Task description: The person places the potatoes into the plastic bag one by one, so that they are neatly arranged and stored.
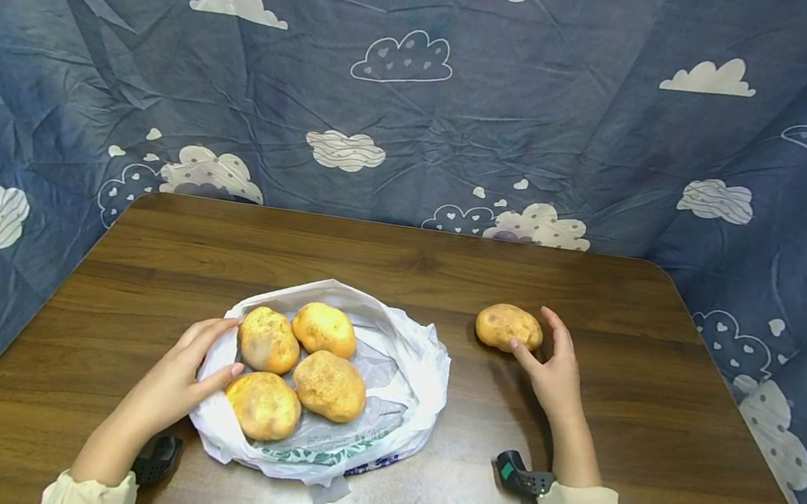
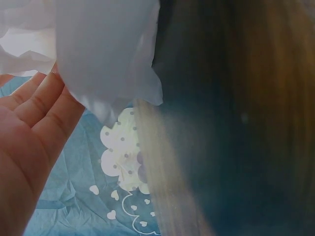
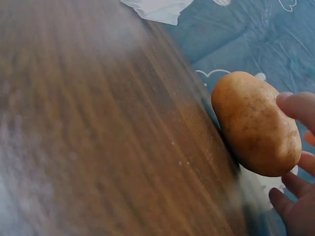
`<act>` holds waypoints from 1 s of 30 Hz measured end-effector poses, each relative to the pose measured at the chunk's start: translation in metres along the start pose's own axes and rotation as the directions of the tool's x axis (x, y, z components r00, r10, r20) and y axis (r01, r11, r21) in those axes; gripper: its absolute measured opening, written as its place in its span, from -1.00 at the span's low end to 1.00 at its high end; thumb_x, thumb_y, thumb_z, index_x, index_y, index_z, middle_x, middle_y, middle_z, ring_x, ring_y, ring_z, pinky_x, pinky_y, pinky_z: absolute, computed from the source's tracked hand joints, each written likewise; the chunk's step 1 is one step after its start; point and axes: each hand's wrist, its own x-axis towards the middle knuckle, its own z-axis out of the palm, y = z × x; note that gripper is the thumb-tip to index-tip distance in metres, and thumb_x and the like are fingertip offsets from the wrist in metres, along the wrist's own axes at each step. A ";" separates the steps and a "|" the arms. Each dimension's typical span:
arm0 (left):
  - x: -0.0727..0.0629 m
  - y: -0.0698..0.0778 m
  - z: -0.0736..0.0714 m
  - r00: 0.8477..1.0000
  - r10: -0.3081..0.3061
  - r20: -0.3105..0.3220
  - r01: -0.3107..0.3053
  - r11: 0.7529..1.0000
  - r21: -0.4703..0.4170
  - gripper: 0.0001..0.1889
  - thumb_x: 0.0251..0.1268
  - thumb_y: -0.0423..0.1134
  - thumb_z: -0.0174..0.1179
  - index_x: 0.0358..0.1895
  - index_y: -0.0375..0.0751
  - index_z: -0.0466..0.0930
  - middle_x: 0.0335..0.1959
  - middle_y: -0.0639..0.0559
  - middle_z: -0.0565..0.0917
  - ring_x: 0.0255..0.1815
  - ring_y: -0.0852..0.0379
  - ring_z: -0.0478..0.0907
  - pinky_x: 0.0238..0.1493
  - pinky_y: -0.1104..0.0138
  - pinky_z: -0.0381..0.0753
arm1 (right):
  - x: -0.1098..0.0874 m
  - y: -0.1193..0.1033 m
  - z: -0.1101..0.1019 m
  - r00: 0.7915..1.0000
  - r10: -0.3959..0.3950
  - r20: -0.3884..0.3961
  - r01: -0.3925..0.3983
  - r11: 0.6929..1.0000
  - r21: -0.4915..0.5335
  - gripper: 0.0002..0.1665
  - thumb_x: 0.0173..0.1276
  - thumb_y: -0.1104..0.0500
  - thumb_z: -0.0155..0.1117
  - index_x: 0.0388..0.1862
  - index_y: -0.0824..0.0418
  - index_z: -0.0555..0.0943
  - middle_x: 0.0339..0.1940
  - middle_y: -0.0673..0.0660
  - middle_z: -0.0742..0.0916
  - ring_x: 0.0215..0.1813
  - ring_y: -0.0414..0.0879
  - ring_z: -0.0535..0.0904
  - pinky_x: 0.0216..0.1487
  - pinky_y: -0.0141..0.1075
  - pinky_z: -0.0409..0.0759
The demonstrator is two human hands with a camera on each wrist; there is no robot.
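Note:
Several yellow potatoes [image 1: 330,386] lie in a white plastic bag [image 1: 426,372] whose mouth is spread wide on the table. My left hand [image 1: 180,372] rests at the bag's left rim, its fingertips and thumb tip over the edge beside the potatoes. In the left wrist view its fingers [image 2: 42,103] look fairly straight against the bag [image 2: 106,54], with a bare palm. To the right of the bag, a single potato [image 1: 506,326] sits on the table. My right hand [image 1: 554,380] is spread beside it, thumb tip at its near side and index finger at its right end.
The brown wooden table [image 1: 417,262] has rounded far corners. A blue cloth [image 1: 420,119] with white clouds hangs behind it and at both sides. Black wrist devices [image 1: 523,477] sit below each hand. A small grey piece [image 1: 330,491] lies at the bag's near edge.

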 end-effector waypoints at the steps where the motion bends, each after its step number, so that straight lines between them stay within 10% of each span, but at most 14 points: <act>1: 0.000 0.000 0.000 1.000 0.002 -0.001 -0.002 1.000 0.000 -0.41 0.11 -0.26 0.25 0.21 -0.28 0.26 0.12 -0.22 0.31 0.12 -0.20 0.28 0.04 -0.11 0.25 | 0.000 0.000 0.000 1.000 0.006 0.019 -0.006 1.000 0.005 -0.17 0.13 0.20 0.33 0.32 0.29 0.16 0.27 0.31 0.28 0.27 0.23 0.14 0.22 0.08 0.11; 10: 0.000 0.000 0.000 1.000 0.006 -0.004 -0.006 1.000 0.000 -0.41 0.11 -0.26 0.25 0.21 -0.27 0.26 0.12 -0.22 0.31 0.12 -0.20 0.28 0.04 -0.11 0.25 | -0.004 -0.020 -0.001 0.997 0.029 0.072 -0.034 0.997 0.072 -0.27 0.14 0.37 0.26 0.25 0.47 0.17 0.18 0.46 0.28 0.18 0.32 0.23 0.10 0.18 0.21; 30: -0.001 -0.001 -0.001 0.999 -0.027 0.030 0.027 1.000 -0.008 -0.40 0.14 -0.19 0.23 0.25 -0.22 0.23 0.16 -0.21 0.27 0.16 -0.22 0.23 0.07 -0.12 0.22 | -0.003 -0.007 0.009 0.996 0.039 -0.075 -0.045 0.996 -0.078 -0.25 0.01 0.16 0.43 0.16 0.34 0.33 0.07 0.26 0.36 0.08 0.05 0.32 0.01 -0.11 0.44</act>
